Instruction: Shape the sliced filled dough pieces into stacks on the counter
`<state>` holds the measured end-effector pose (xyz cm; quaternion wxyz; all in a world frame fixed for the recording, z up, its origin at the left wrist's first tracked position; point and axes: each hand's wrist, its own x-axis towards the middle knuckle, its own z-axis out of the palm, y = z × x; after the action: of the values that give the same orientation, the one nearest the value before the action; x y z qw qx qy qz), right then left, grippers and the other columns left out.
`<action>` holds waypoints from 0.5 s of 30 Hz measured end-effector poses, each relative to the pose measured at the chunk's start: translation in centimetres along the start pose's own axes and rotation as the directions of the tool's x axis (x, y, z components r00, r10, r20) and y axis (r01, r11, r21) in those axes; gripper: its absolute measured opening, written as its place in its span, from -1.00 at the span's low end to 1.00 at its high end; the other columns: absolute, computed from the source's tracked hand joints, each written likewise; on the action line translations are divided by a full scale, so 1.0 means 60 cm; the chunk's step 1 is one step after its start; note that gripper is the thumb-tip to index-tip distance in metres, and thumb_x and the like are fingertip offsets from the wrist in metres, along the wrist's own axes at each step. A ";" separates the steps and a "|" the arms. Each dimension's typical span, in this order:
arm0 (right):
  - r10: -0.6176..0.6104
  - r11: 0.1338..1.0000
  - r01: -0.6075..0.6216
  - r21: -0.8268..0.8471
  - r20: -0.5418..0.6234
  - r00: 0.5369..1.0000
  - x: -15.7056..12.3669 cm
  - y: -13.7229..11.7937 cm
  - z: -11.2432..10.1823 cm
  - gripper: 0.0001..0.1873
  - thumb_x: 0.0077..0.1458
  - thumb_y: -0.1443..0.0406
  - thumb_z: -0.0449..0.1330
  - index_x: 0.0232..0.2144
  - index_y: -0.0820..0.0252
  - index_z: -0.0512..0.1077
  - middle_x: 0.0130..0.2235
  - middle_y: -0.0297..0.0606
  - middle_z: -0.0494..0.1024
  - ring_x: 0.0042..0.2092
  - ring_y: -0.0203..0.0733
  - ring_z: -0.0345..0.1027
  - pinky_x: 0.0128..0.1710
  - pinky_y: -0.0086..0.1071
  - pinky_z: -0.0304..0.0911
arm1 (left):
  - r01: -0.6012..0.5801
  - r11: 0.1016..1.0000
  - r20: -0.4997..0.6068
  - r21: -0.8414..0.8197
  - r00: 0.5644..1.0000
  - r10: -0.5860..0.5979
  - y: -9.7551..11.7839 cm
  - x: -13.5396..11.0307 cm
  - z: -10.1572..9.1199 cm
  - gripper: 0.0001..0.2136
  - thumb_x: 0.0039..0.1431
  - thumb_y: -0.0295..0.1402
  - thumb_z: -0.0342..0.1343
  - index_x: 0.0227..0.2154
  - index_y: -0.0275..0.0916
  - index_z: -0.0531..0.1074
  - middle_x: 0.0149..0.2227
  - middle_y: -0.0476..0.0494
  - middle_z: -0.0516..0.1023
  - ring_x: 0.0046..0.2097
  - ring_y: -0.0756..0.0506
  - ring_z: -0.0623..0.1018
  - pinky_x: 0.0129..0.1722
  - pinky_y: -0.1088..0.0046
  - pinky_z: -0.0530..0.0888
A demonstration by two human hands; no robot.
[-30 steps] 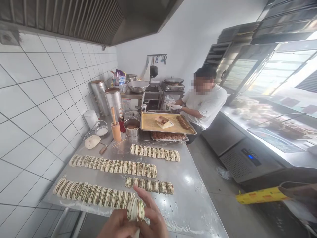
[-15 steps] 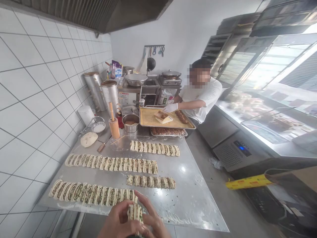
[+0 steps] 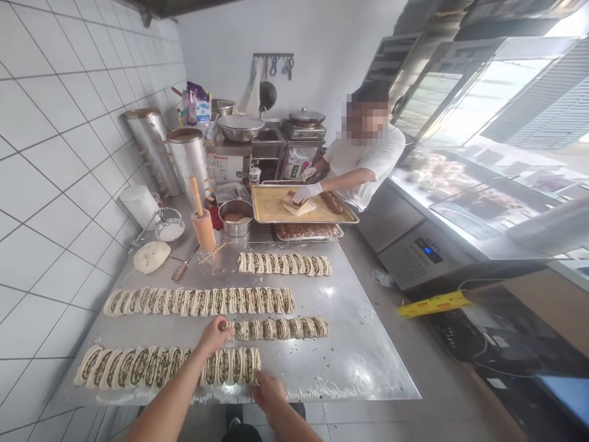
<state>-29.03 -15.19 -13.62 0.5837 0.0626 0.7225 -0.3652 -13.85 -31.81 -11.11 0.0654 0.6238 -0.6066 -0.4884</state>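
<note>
Along the near edge of the steel table (image 3: 359, 368), the hands have come apart: the green-filled dough piece (image 3: 253, 366) they squeezed together earlier now lies at the end of the long near row (image 3: 151, 366), the right hand (image 3: 270, 393) touching it (whether gripping, I cannot tell). The left hand (image 3: 214, 334), open, reaches just beside the left end of the shorter row (image 3: 280, 328). Beyond, a co-worker's gloved hand (image 3: 305, 193) rests on a dough block (image 3: 298, 205) on a yellow-lined tray (image 3: 265, 209).
</note>
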 end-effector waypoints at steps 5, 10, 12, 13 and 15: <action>0.039 0.995 -0.036 0.089 -0.032 0.999 0.012 0.004 0.028 -0.36 -0.13 0.04 0.52 -0.64 0.10 0.11 -0.68 -0.54 0.12 -0.61 -0.43 0.09 -0.58 -0.55 0.18 | -0.049 0.989 0.028 0.140 0.999 0.045 -0.022 0.022 0.020 -0.60 0.27 -0.14 0.23 0.06 -0.26 0.48 0.12 -0.26 0.55 0.12 -0.21 0.54 0.16 0.09 0.45; 0.024 0.992 -0.035 0.119 0.097 0.995 -0.006 -0.018 0.002 -0.54 -0.13 0.11 0.50 -0.59 0.14 0.29 -0.66 -0.50 0.25 -0.60 -0.43 0.16 -0.56 -0.56 0.16 | -0.106 0.972 -0.008 0.209 0.994 0.110 -0.015 -0.003 0.013 -0.53 0.30 -0.13 0.15 0.17 -0.29 0.45 0.22 -0.37 0.52 0.22 -0.25 0.51 0.19 0.25 0.42; -0.014 0.993 -0.005 0.120 0.156 0.988 -0.022 -0.029 -0.023 -0.59 -0.19 0.13 0.52 -0.53 0.16 0.37 -0.63 -0.49 0.31 -0.57 -0.41 0.21 -0.54 -0.55 0.13 | -0.137 0.965 -0.037 0.223 0.988 0.149 -0.005 -0.031 0.008 -0.50 0.36 -0.13 0.04 0.23 -0.33 0.40 0.25 -0.43 0.48 0.20 -0.28 0.54 0.17 0.23 0.45; -0.038 0.992 0.015 0.122 0.187 0.982 -0.034 -0.035 -0.036 -0.59 -0.22 0.13 0.54 -0.49 0.16 0.41 -0.59 -0.47 0.37 -0.55 -0.40 0.25 -0.52 -0.54 0.15 | -0.161 0.961 -0.043 0.226 0.984 0.175 0.001 -0.050 0.007 -0.50 0.39 -0.14 -0.02 0.24 -0.33 0.39 0.25 -0.44 0.48 0.16 -0.27 0.56 0.15 0.21 0.47; -0.090 0.989 0.058 0.134 0.252 0.964 -0.063 -0.050 -0.061 -0.53 -0.29 0.09 0.56 -0.41 0.17 0.47 -0.50 -0.40 0.50 -0.45 -0.34 0.38 -0.43 -0.51 0.24 | -0.230 0.947 -0.026 0.222 0.970 0.242 0.016 -0.093 0.007 -0.55 0.41 -0.21 -0.08 0.26 -0.21 0.39 0.27 -0.34 0.47 0.12 -0.23 0.59 0.15 0.22 0.50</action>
<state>-32.30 -13.89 -8.72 0.6533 0.0240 0.6183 -0.4363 -13.64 -27.24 -7.70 0.0709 0.5628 -0.7249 -0.3908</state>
